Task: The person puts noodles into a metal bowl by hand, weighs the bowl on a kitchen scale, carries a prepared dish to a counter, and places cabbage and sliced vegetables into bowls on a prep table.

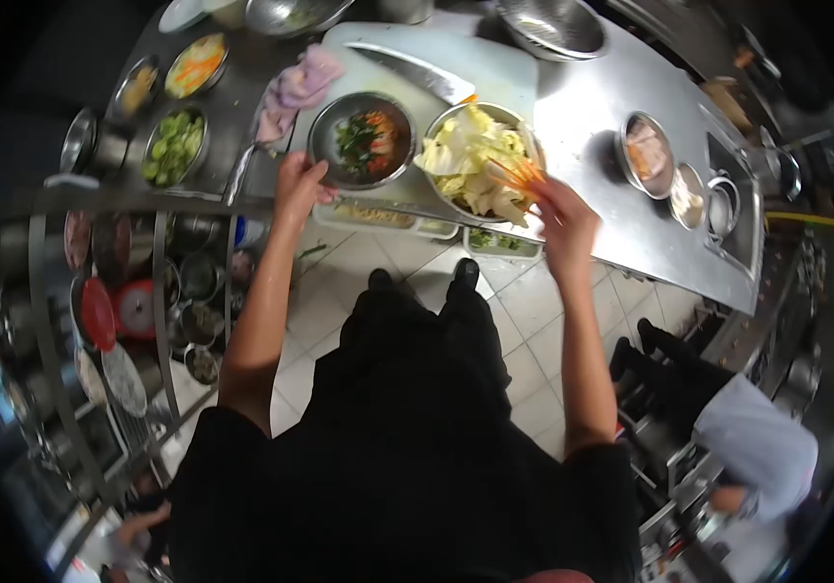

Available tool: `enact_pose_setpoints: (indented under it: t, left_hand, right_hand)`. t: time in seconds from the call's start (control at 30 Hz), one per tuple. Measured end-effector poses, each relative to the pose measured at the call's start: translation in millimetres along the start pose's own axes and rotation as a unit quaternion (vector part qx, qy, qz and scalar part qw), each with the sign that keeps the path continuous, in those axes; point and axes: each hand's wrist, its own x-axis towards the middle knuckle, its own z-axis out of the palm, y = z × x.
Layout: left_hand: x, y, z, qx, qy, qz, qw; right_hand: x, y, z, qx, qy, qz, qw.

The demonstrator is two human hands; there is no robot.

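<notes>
My left hand (297, 190) grips the near left rim of a metal bowl (324, 121). Chopped greens and an orange-red ingredient (370, 141) lie inside it. To the right stands a second metal bowl (531, 136), heaped with torn cabbage leaves (480, 151). Over that bowl's right side, my right hand (568, 225) pinches a bunch of thin carrot strips (524, 178), their ends pointing left above the cabbage. Behind both bowls a large knife (417, 73) rests on a pale cutting board (509, 73), next to a pink cloth (302, 85).
Bowls of sliced green vegetable (176, 146) and shredded carrot mix (195, 66) stand at left. At right are a bowl of pale and orange pieces (648, 155) and a sink (740, 209). Shelves (159, 311) hold pans lower left. A person in a light top (762, 442) is lower right.
</notes>
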Motion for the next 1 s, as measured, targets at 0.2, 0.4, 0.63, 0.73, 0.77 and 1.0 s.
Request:
enact_pose_setpoints:
  t: [0.2,0.4,0.63,0.73,0.77,1.0]
  left_hand:
    - [15.8,-17.7,-7.9,-0.073,-0.024,-0.018,0.997]
    - [24.9,-10.7,-15.5,-0.059,-0.100,-0.007,0.993]
    - [13.1,8.5,-42.5,-0.122,-0.085,0.015,0.989]
    - [5.5,12.2,-59.7,-0.089,-0.071,0.057,0.992]
    - [5.0,11.1,-64.9,-0.090,-0.075,0.082,0.990]
    - [-38.0,24.7,-87.2,-0.152,-0.009,0.041,0.987]
  right_hand:
    - [45.1,-9.2,37.9,-0.291,-0.107,-0.229,0.923]
    - [59.9,-52.5,11.9,-0.220,-0.091,-0.196,0.951]
    - [90.3,-153.3,-90.7,-0.184,-0.446,-0.155,0.862]
    - [96.4,-176.2,-89.8,-0.232,-0.338,-0.162,0.898]
    - [97.4,-175.4,-83.4,-0.346,-0.270,-0.235,0.867]
    - [239.6,-249.9,-276.3,-0.452,0.249,-0.424,0.745]
